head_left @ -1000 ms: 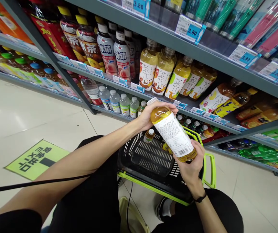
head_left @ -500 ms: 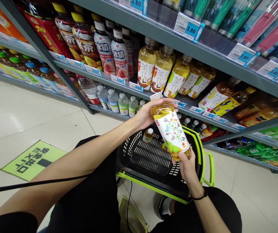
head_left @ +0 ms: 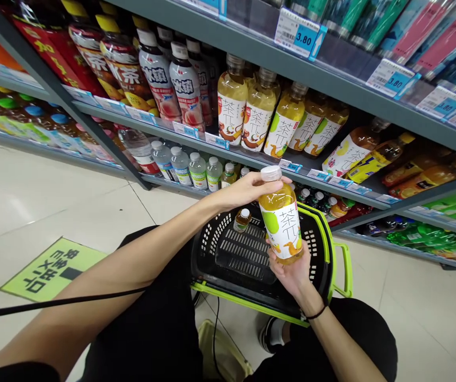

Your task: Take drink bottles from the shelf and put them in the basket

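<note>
A large bottle of yellow tea drink (head_left: 282, 223) with a white label and white cap is held nearly upright above the basket. My left hand (head_left: 254, 189) grips it near the neck, its fingers partly hidden behind the bottle. My right hand (head_left: 294, 270) supports it from below, fingers wrapped around the base. Beneath it stands the black shopping basket (head_left: 231, 278) with lime-green trim. Inside the basket, toward the back, is a small bottle (head_left: 243, 220) with a white cap and dark amber contents.
Shelves (head_left: 196, 135) full of drinks run across in front, with similar tea bottles (head_left: 255, 124) on the middle level. Price tags (head_left: 301, 34) line the edges. A green floor sign (head_left: 47, 270) lies to the left. A black cord (head_left: 61, 301) crosses my left arm.
The bottle has been turned, so its label now shows large characters instead of the flowery picture, and it stands more upright. My right hand has shifted under its base.
</note>
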`<state>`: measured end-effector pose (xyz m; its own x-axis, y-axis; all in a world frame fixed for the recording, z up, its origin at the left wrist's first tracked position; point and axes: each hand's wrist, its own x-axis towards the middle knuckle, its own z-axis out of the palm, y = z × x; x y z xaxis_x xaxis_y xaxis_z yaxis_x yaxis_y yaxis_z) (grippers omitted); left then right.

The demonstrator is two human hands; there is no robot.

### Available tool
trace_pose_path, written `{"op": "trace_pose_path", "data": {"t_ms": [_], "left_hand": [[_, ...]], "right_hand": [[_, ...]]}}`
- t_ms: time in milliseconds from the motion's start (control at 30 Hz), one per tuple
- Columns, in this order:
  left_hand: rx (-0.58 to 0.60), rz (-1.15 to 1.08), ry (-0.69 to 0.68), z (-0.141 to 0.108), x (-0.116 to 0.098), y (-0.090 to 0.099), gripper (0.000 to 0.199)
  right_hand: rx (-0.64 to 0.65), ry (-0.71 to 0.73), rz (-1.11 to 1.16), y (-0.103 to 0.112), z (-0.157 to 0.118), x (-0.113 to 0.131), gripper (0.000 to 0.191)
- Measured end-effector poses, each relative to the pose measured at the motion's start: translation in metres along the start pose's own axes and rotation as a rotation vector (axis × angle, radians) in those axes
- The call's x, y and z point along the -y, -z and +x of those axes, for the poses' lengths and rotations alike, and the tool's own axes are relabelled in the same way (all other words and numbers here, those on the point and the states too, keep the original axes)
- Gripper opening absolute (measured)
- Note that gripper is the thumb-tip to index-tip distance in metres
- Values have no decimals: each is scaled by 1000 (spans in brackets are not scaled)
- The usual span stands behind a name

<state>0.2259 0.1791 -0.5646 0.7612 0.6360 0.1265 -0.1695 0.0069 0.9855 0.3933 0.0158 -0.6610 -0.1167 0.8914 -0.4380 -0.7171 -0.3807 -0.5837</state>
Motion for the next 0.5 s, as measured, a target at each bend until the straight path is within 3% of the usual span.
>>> {"op": "trace_pose_path", "data": {"t_ms": [100, 233, 367, 500], "left_hand": [[17, 153, 70, 2, 12, 3, 58], [-72, 277, 90, 6, 39, -6, 50], [-123, 492, 85, 4, 54, -15, 44], [-149, 809, 129, 4, 65, -18, 42]], "right_hand": [[-178, -33, -67, 12, 15, -4, 63], [-363, -83, -427, 28, 36, -10, 70], [-457, -78, -628, 46, 51, -16, 60], [-531, -15, -990, 59, 58, -16, 49]]}}
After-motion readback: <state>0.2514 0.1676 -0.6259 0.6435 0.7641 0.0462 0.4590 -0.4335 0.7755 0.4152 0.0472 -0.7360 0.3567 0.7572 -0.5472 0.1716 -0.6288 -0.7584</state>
